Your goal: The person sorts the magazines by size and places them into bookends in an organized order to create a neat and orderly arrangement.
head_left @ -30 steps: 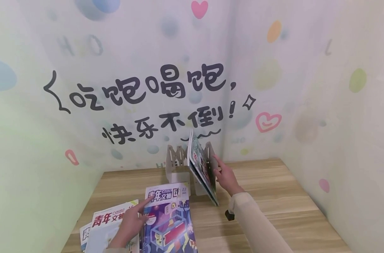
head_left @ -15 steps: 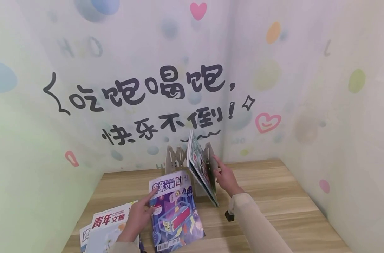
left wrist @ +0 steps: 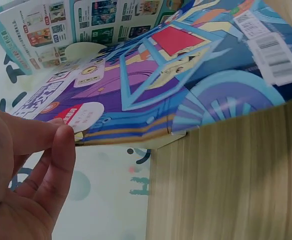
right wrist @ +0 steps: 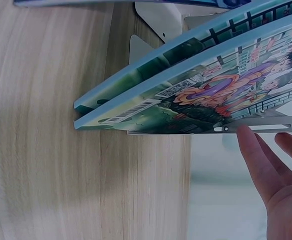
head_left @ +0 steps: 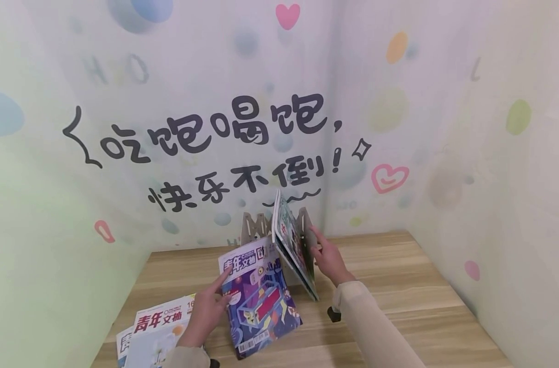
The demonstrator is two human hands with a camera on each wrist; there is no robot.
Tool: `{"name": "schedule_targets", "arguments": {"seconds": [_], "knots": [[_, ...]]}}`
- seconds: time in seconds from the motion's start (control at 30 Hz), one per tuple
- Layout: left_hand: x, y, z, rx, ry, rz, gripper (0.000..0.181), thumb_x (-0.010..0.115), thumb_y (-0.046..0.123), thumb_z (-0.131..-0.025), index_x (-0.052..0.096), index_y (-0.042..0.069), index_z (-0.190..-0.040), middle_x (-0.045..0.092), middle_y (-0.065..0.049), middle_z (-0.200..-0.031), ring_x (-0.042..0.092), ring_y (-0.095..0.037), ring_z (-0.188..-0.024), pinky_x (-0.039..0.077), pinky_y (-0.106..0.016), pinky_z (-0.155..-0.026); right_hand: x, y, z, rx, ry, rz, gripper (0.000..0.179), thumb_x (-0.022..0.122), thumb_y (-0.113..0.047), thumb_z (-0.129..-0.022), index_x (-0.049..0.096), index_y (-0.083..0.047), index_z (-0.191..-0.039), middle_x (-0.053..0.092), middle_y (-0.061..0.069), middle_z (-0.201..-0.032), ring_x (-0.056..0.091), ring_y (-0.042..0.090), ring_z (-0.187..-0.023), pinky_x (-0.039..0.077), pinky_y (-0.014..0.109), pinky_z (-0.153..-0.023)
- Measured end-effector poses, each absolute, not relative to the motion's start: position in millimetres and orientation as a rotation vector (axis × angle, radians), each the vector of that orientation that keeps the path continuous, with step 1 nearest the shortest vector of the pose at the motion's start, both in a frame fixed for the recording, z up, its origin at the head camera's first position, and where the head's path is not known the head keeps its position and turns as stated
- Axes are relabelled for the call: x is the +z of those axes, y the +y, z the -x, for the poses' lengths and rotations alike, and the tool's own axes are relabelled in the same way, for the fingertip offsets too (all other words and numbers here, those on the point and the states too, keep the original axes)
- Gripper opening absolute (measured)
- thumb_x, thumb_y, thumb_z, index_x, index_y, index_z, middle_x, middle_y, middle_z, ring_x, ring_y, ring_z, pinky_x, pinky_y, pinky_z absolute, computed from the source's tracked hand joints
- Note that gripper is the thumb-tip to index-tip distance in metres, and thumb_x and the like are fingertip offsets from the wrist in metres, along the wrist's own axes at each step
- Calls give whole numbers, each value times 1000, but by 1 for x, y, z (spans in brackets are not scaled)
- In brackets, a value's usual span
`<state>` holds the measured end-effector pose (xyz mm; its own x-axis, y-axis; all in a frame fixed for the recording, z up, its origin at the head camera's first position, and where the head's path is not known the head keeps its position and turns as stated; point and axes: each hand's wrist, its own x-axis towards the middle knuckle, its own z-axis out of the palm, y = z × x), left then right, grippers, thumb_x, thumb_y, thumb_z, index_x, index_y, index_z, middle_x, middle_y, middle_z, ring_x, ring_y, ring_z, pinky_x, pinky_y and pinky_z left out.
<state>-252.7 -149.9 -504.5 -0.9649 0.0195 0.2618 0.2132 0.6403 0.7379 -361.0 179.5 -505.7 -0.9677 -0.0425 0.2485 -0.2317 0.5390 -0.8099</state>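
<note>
In the head view my left hand (head_left: 207, 309) pinches the left edge of a purple magazine (head_left: 261, 312), thumb on one side and fingers on the other, as the left wrist view confirms. The magazine is tilted, its top raised in front of an expanding metal bookend (head_left: 247, 227). My right hand (head_left: 331, 260) touches the outer side of the bookend's right end with its fingertips (right wrist: 243, 134); these fingers are fairly straight. Teal-edged magazines (right wrist: 235, 95) lean inside the bookend beside that end plate. The purple magazine hides much of the bookend's base.
A white magazine with red lettering (head_left: 157, 322) lies over another magazine (head_left: 123, 340) at the left front of the wooden table (head_left: 399, 301). Printed fabric walls (head_left: 445, 128) enclose the table at the back and sides.
My left hand has moved the purple magazine off the pile, right and back toward the bookend, tilting its top up. The right hand and the leaning magazines have stayed put.
</note>
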Motion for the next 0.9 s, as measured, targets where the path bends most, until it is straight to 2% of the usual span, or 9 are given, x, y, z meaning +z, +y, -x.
{"name": "schedule_targets", "arguments": {"seconds": [0.17, 0.37, 0.67, 0.9], "knots": [[-501, -147, 254, -1272, -2618, 201, 77, 72, -4, -83, 45, 28, -147, 69, -10, -91, 61, -14, -71, 52, -24, -53, -505, 179, 361, 1389, -2591, -210, 60, 53, -6, -98, 35, -32, -150, 51, 27, -133, 67, 35, -91, 58, 36, -64], [-497, -143, 253, -1335, -2623, 221, 77, 68, -4, -86, 39, 29, -150, 66, -15, -103, 64, -16, -75, 54, -23, -57, -505, 180, 360, 1393, -2604, -192, 60, 53, -8, -99, 35, -35, -149, 50, 26, -135, 67, 37, -94, 58, 37, -65], [-489, -140, 250, -1371, -2604, 353, 85, 65, -10, -85, 33, 31, -153, 64, -20, -116, 64, -30, -99, 56, -24, -69, -505, 180, 360, 1365, -2616, -212, 60, 53, -7, -99, 34, -33, -149, 52, 26, -133, 67, 38, -94, 57, 36, -64], [-487, -140, 252, -1347, -2612, 408, 83, 64, -9, -87, 32, 31, -153, 63, -20, -121, 64, -30, -102, 56, -24, -72, -505, 180, 360, 1354, -2614, -214, 59, 52, -7, -99, 34, -33, -149, 52, 26, -132, 67, 35, -92, 57, 36, -63]]}}
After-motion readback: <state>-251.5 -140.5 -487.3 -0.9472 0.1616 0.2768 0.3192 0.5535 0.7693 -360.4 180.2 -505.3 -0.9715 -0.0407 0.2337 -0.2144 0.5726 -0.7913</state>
